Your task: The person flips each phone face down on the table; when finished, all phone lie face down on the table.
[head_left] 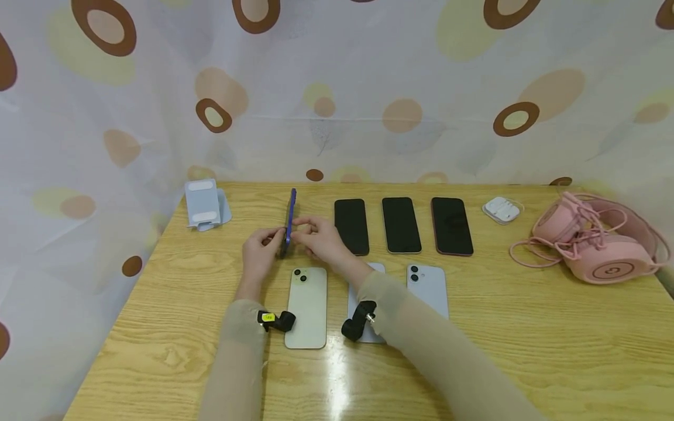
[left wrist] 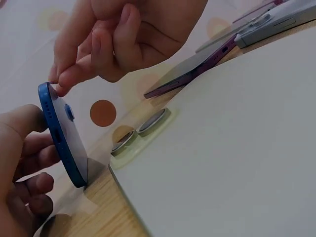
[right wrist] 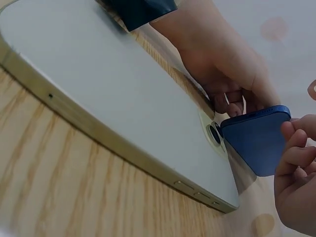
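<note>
A blue phone (head_left: 291, 217) stands on edge above the wood table, seen nearly side-on in the head view. My left hand (head_left: 259, 252) holds it from the left, thumb and fingers at its near lower part. From the other side, my right hand (head_left: 325, 242) pinches its edge with fingertips, which the left wrist view shows at a corner of the phone (left wrist: 64, 133). One broad face of the phone (right wrist: 259, 140) shows in the right wrist view. Just nearer than the hands lies a pale yellow phone (head_left: 306, 310), camera side up.
Three dark-screened phones (head_left: 401, 225) lie in a row right of the hands. Two pale phones (head_left: 427, 286) lie nearer, partly under my right arm. A light blue stand (head_left: 202, 202) is at back left; white earphones (head_left: 502, 210) and pink headphones (head_left: 608, 260) are right.
</note>
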Action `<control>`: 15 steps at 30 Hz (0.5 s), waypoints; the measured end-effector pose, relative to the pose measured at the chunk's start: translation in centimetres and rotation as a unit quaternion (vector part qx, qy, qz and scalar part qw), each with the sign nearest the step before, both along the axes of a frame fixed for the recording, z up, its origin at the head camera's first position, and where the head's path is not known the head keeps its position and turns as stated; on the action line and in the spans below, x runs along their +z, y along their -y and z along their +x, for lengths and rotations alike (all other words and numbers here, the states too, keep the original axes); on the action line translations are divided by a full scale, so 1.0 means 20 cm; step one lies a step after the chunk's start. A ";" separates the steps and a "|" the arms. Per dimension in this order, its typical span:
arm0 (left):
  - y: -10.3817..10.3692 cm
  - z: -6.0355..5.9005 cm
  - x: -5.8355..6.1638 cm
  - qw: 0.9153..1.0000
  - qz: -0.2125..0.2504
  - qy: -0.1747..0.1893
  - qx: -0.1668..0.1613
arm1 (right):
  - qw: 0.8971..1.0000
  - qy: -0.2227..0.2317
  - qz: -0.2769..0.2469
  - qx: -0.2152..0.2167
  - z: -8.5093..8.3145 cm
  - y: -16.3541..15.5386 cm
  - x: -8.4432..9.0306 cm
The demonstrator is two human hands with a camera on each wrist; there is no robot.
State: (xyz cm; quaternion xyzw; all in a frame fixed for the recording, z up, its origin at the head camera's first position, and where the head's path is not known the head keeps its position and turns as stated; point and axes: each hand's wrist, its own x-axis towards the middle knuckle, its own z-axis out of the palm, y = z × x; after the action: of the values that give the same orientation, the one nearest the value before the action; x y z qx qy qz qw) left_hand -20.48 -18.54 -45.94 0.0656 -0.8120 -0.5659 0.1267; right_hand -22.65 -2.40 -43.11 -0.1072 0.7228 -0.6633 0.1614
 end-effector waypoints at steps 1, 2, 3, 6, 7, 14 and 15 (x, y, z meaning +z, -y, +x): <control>0.00 0.00 0.00 1.000 0.011 -0.014 0.006 | 1.000 -0.005 0.005 0.005 0.00 0.01 0.00; 0.01 0.00 0.00 0.999 0.019 -0.025 0.011 | 1.000 -0.012 0.012 0.010 0.00 0.02 0.00; 0.01 0.00 0.00 0.999 0.030 -0.038 0.017 | 1.000 -0.019 0.017 0.015 0.00 0.03 -0.01; 0.02 0.01 0.00 0.995 0.059 -0.068 0.039 | 0.998 -0.035 0.032 0.033 0.00 0.06 -0.02; 0.02 0.01 0.00 0.994 0.066 -0.075 0.045 | 0.998 -0.040 0.040 0.038 0.00 0.06 -0.02; 0.03 0.02 0.01 0.988 0.075 -0.118 0.067 | 0.995 -0.040 0.075 0.058 0.01 0.10 -0.02; 0.04 0.02 0.01 0.988 0.074 -0.121 0.069 | 0.994 -0.034 0.083 0.057 0.00 0.10 -0.02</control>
State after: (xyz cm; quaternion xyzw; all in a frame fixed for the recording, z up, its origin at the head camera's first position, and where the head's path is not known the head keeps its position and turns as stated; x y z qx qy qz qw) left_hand -20.11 -19.29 -45.64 0.0616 -0.7402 -0.6180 0.2575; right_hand -22.58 -4.44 -43.60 -0.1567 0.7730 -0.5869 0.1826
